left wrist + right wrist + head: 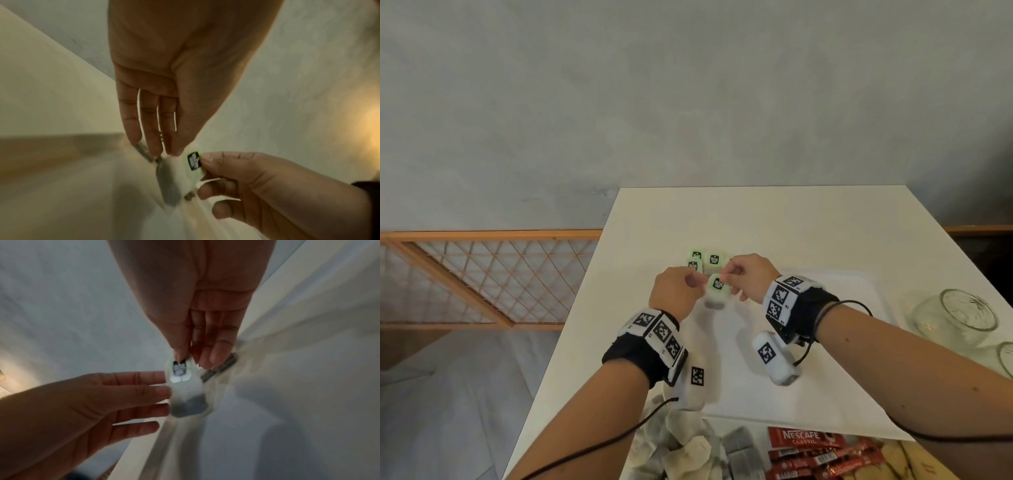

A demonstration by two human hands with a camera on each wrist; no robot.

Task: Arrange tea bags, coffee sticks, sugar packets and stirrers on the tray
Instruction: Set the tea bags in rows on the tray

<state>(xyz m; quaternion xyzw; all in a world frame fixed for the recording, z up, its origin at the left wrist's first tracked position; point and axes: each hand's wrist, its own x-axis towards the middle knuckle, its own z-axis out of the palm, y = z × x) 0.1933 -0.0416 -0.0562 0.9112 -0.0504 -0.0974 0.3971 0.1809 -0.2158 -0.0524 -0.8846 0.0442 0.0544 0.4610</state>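
Observation:
Both hands hold one tea bag (pixel 714 300) just above the white tray (pixel 832 359), near its far left part. My right hand (pixel 727 274) pinches the bag's green tag (pixel 717 284) between thumb and fingertips (pixel 180 353). My left hand (pixel 700 282) pinches the bag's upper edge with thumb and nearly straight fingers (pixel 153 146). In the left wrist view the tag (pixel 194 161) stands above the grey-filled bag (pixel 170 181). Three more green-tagged tea bags (pixel 702 260) lie flat just beyond the hands; whether they rest on the tray I cannot tell.
A heap of loose tea bags (pixel 681 445) sits at the table's near edge, with red coffee sticks (pixel 811 455) and tan packets (pixel 917 462) to its right. Two glass jars (pixel 955 315) stand right of the tray. A wooden lattice rail (pixel 482 281) runs left of the table.

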